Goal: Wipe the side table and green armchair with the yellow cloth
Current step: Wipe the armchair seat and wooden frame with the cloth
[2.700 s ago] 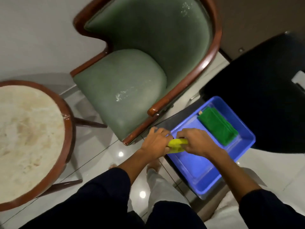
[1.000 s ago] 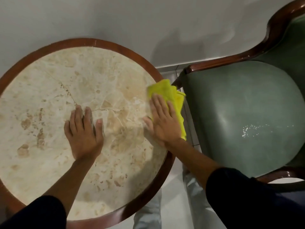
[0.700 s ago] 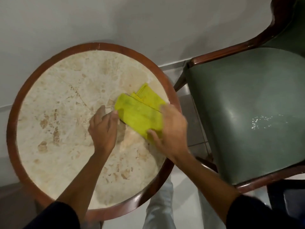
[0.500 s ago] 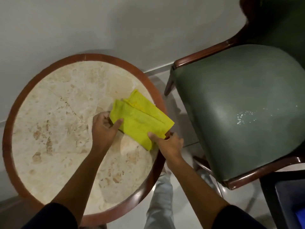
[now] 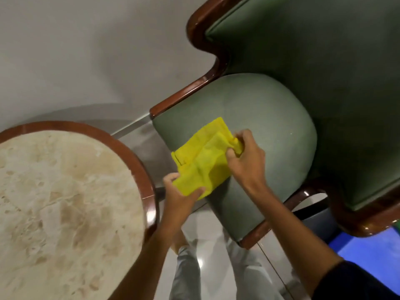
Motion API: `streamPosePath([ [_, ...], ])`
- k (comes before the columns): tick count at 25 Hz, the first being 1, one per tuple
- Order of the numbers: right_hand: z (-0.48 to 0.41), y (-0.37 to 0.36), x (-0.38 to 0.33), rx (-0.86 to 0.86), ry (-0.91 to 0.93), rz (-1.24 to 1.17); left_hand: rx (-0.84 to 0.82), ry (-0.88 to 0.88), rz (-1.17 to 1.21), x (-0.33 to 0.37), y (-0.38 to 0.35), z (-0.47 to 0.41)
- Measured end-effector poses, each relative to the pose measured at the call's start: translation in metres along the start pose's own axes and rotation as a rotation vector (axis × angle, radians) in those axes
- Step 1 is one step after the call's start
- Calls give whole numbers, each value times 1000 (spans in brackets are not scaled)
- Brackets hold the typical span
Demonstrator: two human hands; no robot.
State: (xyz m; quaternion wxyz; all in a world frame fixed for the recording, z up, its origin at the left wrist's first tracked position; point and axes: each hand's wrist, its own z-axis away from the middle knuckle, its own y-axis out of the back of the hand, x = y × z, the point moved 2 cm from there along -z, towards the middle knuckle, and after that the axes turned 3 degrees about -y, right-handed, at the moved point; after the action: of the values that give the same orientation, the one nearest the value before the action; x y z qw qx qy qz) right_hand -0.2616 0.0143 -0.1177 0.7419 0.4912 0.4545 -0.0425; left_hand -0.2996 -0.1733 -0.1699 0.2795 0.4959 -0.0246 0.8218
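Observation:
The yellow cloth (image 5: 203, 156) hangs spread between both hands over the front left corner of the green armchair (image 5: 270, 118) seat. My left hand (image 5: 179, 191) pinches the cloth's lower corner, just off the seat's edge. My right hand (image 5: 246, 159) grips the bunched upper end above the seat cushion. The round side table (image 5: 138, 169), with a beige marble top and a brown wooden rim, stands at the left, with nothing on it.
A white wall runs behind the table and chair. The chair has a glossy brown wooden frame (image 5: 207, 29). A blue tray (image 5: 372, 254) shows at the lower right. My legs and pale floor tiles (image 5: 207, 226) lie between table and chair.
Both hands lifted the yellow cloth off the table top and carried it right, over the armchair seat. The view swung from the table toward the chair.

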Motion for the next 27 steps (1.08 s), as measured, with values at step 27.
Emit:
streamPosePath([
  [27, -14, -109, 60, 35, 47, 528, -140, -587, -931, 12, -13, -157],
])
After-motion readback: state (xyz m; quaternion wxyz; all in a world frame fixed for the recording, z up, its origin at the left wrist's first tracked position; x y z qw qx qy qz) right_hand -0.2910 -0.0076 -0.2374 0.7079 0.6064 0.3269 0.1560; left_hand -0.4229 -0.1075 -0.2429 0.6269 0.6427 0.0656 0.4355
